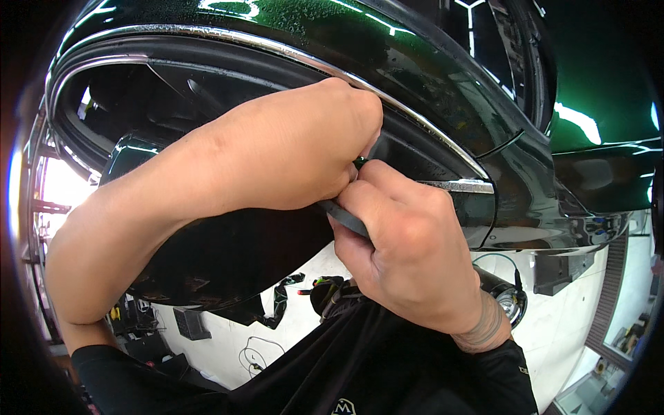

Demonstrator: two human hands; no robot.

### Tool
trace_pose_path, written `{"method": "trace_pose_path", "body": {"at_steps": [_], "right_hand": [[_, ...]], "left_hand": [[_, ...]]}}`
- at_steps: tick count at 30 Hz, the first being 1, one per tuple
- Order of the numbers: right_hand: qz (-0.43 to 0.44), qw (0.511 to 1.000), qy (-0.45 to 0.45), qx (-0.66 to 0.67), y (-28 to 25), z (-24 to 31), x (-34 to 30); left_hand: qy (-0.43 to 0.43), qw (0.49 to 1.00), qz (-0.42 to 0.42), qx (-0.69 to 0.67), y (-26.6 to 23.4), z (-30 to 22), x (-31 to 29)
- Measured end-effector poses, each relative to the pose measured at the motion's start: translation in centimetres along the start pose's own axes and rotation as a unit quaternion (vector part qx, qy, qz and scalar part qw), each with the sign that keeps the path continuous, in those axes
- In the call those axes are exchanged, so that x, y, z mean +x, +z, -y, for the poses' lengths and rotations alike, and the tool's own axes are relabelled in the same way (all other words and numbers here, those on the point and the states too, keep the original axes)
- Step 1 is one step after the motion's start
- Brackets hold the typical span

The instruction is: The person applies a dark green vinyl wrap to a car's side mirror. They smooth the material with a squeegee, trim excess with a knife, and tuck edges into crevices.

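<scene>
My left hand is bent over the window line of a glossy dark green car door. Its fingers curl down out of sight against my right hand. Just below, my right hand is closed around a flat, black, strip-like piece, whose kind I cannot make out. The fingertips of both hands meet at the window edge, and what lies between them is mostly hidden. A chrome trim strip curves along the window frame behind my hands, and a short chrome piece runs along the sill to the right.
Water drops dot the green roof edge above. The side mirror is partly behind my left forearm. Under the car side is a pale floor with a thin cable, a dark box and a round dark object.
</scene>
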State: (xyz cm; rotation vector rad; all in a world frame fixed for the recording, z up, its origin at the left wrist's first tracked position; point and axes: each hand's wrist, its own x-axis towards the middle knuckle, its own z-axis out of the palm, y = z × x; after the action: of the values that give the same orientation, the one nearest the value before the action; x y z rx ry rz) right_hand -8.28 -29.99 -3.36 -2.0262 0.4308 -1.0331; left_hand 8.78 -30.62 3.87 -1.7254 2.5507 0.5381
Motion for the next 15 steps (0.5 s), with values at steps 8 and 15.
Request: {"method": "trace_pose_path", "body": {"at_steps": [8, 15], "right_hand": [[0.08, 0.989, -0.006, -0.126, -0.4, 0.6, 0.4], [0.11, 0.96, -0.057, -0.252, -0.7, 0.9, 0.4]], "left_hand": [[0.028, 0.998, 0.016, 0.06, -1.2, -0.4, -2.1], [0.123, 0.939, -0.034, 0.319, -1.5, -0.8, -3.3]]}}
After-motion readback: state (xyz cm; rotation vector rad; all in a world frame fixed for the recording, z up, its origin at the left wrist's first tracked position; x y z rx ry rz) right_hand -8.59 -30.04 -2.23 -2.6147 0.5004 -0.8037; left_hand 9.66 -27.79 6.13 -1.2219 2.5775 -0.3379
